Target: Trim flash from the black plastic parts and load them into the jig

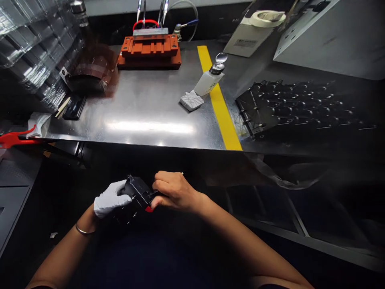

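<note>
My left hand (110,198), in a white glove, grips a black moulded plastic part (138,190) in front of the bench edge. The part is tilted, and its lower left side falls into shadow. My bare right hand (173,192) is closed at the part's right end, with curled fingers and the thumb beside a small red piece (149,209). A thin dark edge runs between those fingers and the part. A tiny pale tip (182,173) shows above the knuckles; what the right fingers hold is hidden.
On the metal bench (135,108) stand an orange fixture (149,50), a white bottle (209,80) and a folded white wipe (191,101). Right of the yellow tape (221,108) lie rows of black parts (306,102). Stacked clear trays (36,52) and red-handled pliers (15,138) are at left.
</note>
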A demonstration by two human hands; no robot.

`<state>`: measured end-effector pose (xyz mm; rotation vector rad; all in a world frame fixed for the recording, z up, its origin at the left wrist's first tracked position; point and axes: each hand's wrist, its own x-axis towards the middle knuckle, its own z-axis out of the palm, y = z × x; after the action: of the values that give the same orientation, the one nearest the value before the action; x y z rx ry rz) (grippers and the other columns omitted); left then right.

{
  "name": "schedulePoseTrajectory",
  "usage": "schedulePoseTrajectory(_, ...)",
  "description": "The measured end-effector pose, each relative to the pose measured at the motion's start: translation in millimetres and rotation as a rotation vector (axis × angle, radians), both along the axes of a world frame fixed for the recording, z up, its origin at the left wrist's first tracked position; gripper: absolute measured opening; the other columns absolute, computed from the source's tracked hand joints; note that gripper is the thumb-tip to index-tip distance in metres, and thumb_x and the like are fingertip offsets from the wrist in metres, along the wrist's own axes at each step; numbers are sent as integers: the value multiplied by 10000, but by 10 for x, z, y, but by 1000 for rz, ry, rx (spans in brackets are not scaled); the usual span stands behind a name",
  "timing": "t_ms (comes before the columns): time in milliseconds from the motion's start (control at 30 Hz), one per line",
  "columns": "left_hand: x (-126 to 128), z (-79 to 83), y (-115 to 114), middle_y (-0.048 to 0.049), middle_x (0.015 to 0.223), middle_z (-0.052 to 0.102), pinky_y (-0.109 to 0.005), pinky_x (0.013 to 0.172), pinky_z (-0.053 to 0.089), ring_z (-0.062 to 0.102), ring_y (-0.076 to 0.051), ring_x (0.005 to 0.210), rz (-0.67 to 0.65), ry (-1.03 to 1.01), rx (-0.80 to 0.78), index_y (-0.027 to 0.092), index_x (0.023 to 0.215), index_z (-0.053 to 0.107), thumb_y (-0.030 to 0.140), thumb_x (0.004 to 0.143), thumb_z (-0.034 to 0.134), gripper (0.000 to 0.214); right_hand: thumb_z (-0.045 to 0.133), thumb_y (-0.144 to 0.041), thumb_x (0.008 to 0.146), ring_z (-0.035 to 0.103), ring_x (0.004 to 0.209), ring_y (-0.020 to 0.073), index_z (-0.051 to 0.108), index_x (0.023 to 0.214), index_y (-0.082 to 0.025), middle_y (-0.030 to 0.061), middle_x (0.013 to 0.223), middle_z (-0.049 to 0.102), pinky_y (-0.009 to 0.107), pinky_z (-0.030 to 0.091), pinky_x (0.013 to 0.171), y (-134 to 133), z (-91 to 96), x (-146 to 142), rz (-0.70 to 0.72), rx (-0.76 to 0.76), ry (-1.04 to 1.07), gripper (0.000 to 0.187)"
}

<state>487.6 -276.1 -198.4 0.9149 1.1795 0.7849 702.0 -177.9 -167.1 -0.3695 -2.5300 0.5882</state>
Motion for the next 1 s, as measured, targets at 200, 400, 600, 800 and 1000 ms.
schedulePoseTrajectory(200, -18, -44, -34, -72, 839, 654, -303, 677, 488, 585, -197, 751, 9, 33, 18, 111, 1020, 656, 574, 653, 693, 593, 313, -597, 919, 330, 478, 78, 451, 542, -167, -23, 524, 403, 245, 203, 468, -7, -17, 29, 49, -178, -78, 588)
schedulePoseTrajectory(400, -201, 138, 92, -49, 973, 691, -333, 791, 523, 638, -219, 876, -39, 246, 97, 200, 1115, 654, 358, 663, 744, 487, 598, -629, 753, 428, 481, 71, 583, 643, -152, -29, 549, 513, 199, 315, 465, -11, -96, 81, 130, -759, -95, 490)
schedulePoseTrajectory(600, -103, 56, 169, -61, 1065, 669, -400, 981, 445, 610, -237, 1033, 227, 540, 310, 240, 1102, 645, 318, 643, 770, 482, 647, -528, 736, 436, 522, 94, 626, 725, -147, -20, 583, 521, 225, 339, 483, -117, -419, -135, -300, -1016, 63, 381)
schedulePoseTrajectory(800, 133, -212, 42, -110, 1213, 605, -395, 973, 469, 562, -215, 1156, 874, -132, -129, 198, 1139, 569, 296, 783, 672, 383, 622, -560, 750, 427, 530, 99, 558, 686, -161, -20, 581, 490, 238, 367, 495, -320, -684, -285, -610, -1228, 356, 409)
schedulePoseTrajectory(1000, 379, -64, 96, -70, 964, 713, -257, 762, 575, 680, -142, 861, 978, -705, -491, 126, 950, 658, 208, 885, 537, 160, 481, -583, 845, 469, 542, 89, 556, 896, -188, 2, 739, 557, 206, 410, 441, -442, -716, -433, -622, -1312, 440, 406)
